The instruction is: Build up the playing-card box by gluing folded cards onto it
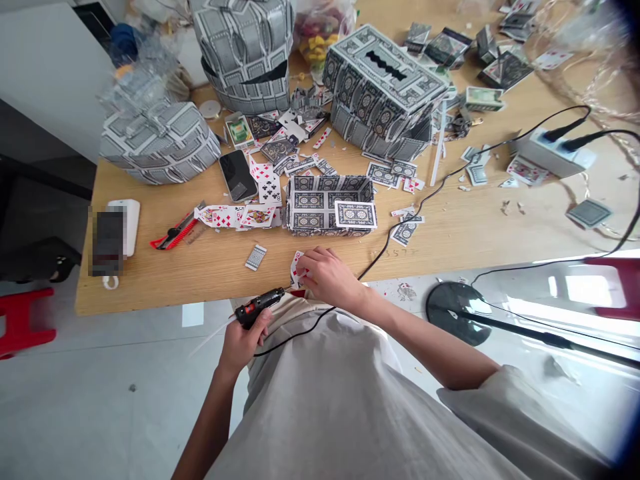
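Note:
My left hand [243, 345] is wrapped around a black glue gun [257, 308], its nozzle pointing right at a playing card [296, 260]. That card is at the table's front edge, red diamonds showing, pinched under the fingers of my right hand [331, 277], which cover part of it. Behind my right hand sits an open box built from playing cards [309, 219], with a card [355, 215] lying face down at its front right corner. A small folded card [256, 257] lies to the left of my right hand.
A red utility knife [175, 230], fanned cards [220, 216] and a phone [239, 176] lie left of the box. Card-woven baskets [160, 143] and a lidded card box [380, 80] stand behind. The gun's black cable [383, 250] crosses to a power strip [555, 150].

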`<state>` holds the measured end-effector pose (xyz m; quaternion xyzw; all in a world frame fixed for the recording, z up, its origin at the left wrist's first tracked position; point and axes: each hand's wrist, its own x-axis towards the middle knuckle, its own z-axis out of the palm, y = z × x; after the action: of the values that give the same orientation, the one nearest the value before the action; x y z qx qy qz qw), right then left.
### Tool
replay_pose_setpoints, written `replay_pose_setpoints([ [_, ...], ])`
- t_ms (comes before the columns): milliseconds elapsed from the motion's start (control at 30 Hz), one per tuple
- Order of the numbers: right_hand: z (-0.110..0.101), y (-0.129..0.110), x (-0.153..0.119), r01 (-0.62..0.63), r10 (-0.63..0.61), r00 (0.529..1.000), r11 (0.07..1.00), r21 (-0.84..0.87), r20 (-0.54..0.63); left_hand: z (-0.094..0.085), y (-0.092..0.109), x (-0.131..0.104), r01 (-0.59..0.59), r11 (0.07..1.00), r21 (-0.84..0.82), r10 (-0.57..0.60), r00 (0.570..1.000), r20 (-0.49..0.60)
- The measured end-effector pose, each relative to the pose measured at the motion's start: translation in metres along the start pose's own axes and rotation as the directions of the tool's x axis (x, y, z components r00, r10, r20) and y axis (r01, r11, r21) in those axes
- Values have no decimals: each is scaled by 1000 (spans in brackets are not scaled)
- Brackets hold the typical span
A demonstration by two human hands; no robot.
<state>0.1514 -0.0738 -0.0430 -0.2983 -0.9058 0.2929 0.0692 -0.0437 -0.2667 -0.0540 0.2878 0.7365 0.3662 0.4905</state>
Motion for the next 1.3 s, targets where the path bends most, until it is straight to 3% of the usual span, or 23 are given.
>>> replay_pose_setpoints([
  [200,14,9,-9,82,-80,991,996,22,-103,-4,2,0,-31,996,-79,23,995,-100],
  [400,32,6,-32,251,-254,948,967,-42,-190,-13,8,6,-139,990,-29,126,954,-274],
  [700,47,-2,-61,270,-322,909,939,-213,-267,-20,7,12,-118,980,-161,73,962,-262],
  [900,48,-8,-69,275,-349,918,901,-336,-187,-18,6,17,-114,985,-131,77,963,-259],
  [1133,49,-10,-67,248,-318,929,915,-319,-191,-33,14,24,-199,961,-189,132,939,-318],
  [1300,45,-9,-61,224,-284,924,945,-240,-256,-53,19,47,-285,902,-325,161,919,-360],
])
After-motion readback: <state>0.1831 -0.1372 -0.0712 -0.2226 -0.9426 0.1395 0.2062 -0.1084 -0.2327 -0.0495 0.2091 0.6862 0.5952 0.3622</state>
